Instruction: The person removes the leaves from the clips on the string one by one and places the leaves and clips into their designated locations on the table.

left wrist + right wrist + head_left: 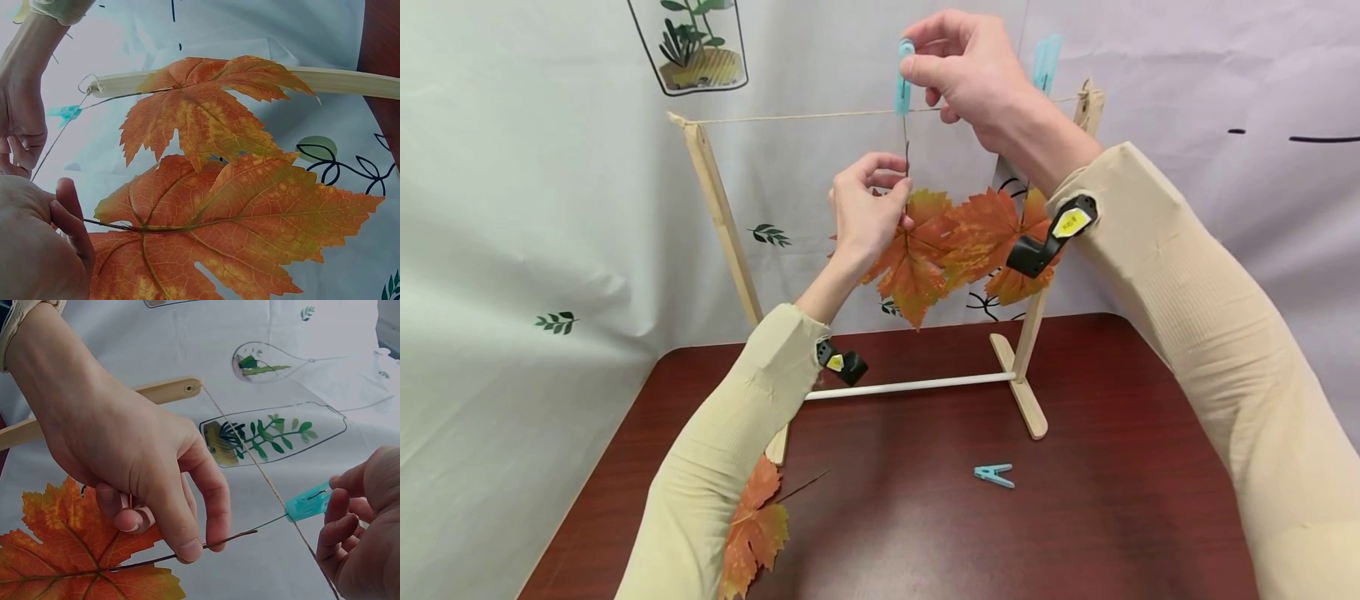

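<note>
My left hand (868, 204) pinches the dark stem (219, 542) of an orange maple leaf (206, 231) between thumb and fingertips. Above it, my right hand (962, 62) grips a light blue clothespin (904, 79) by its upper end. The pin's lower end sits at the string (265, 478), and a thin strand runs from it down to the stem's tip. To the right, a second maple leaf (200, 106) hangs by its stem from another blue clothespin (1047, 62) on the string. The two leaves overlap in the head view.
A wooden frame with a left post (722, 221) and right post (1033, 333) carries the string, with a white rod (917, 385) low between them. On the dark red table (925, 517) lie a loose blue clothespin (994, 475) and another maple leaf (756, 533), partly behind my left sleeve.
</note>
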`<control>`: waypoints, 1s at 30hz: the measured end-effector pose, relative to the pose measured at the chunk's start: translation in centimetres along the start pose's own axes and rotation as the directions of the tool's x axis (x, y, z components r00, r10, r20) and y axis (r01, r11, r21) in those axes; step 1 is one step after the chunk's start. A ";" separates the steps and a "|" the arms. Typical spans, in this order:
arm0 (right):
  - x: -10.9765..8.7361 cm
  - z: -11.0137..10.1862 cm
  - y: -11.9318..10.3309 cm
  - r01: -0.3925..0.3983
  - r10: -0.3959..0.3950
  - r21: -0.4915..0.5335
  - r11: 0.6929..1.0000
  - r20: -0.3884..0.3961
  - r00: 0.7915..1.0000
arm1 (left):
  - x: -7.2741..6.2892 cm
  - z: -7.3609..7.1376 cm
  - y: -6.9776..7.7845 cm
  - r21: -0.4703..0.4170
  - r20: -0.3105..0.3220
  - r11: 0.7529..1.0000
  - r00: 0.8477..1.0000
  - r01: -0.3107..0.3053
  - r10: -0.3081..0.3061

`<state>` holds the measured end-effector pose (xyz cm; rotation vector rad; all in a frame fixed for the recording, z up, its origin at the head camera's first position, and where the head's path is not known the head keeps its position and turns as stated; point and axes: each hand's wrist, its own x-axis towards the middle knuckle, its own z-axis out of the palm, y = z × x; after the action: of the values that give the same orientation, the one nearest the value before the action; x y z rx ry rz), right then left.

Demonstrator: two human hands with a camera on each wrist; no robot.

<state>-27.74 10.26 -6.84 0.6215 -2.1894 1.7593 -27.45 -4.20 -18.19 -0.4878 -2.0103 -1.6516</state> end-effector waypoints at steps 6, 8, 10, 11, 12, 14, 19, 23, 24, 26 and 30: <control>0.0 -0.2 -0.1 0.013 -0.012 0.033 0.999 -0.017 1.000 | 0.0 0.2 0.1 -0.005 -0.009 1.000 1.000 -0.005 0.005; 0.0 -0.3 -0.2 0.024 -0.023 0.044 0.999 -0.023 0.999 | 0.0 0.2 0.2 -0.006 -0.012 1.000 1.000 -0.002 0.002; 0.0 -0.4 -0.2 0.033 -0.032 0.052 0.998 -0.027 0.999 | -0.1 0.2 0.2 -0.007 -0.014 1.000 1.000 -0.002 0.002; 0.0 -0.4 -0.2 0.034 -0.032 0.059 0.998 -0.029 0.999 | -0.1 0.2 0.2 -0.010 -0.015 1.000 1.000 -0.002 0.002; 0.0 -0.5 -0.2 0.037 -0.035 0.063 0.997 -0.032 0.999 | -0.1 0.2 0.2 -0.012 -0.016 1.000 1.000 -0.002 0.002; -0.1 -0.7 -0.2 0.040 -0.038 0.061 0.997 -0.036 0.999 | -0.1 0.1 0.2 -0.022 -0.016 1.000 1.000 -0.005 0.004; -0.3 -1.1 -0.2 0.050 -0.047 0.065 0.997 -0.045 0.998 | -0.1 -0.1 0.1 -0.045 -0.014 0.999 1.000 -0.003 0.002; -0.5 -1.2 -0.3 0.067 -0.063 0.085 0.994 -0.046 0.997 | -0.3 -0.4 0.2 -0.047 -0.013 0.999 1.000 0.004 -0.005; -0.5 -1.3 -0.3 0.072 -0.068 0.090 0.993 -0.045 0.997 | -0.3 -0.4 0.2 -0.047 -0.014 0.999 1.000 0.004 -0.005; -0.6 -1.3 -0.2 0.081 -0.077 0.097 0.992 -0.045 0.996 | -0.4 -0.5 0.3 -0.044 -0.015 0.999 1.000 0.001 -0.001; -0.9 -1.5 -0.2 0.093 -0.088 0.111 0.989 -0.049 0.995 | -0.5 -0.7 0.4 -0.049 -0.020 0.999 1.000 -0.018 0.017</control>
<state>-27.00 11.87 -6.75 0.6901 -2.0109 1.8416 -26.71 -4.83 -18.03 -0.5034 -1.9509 -1.6920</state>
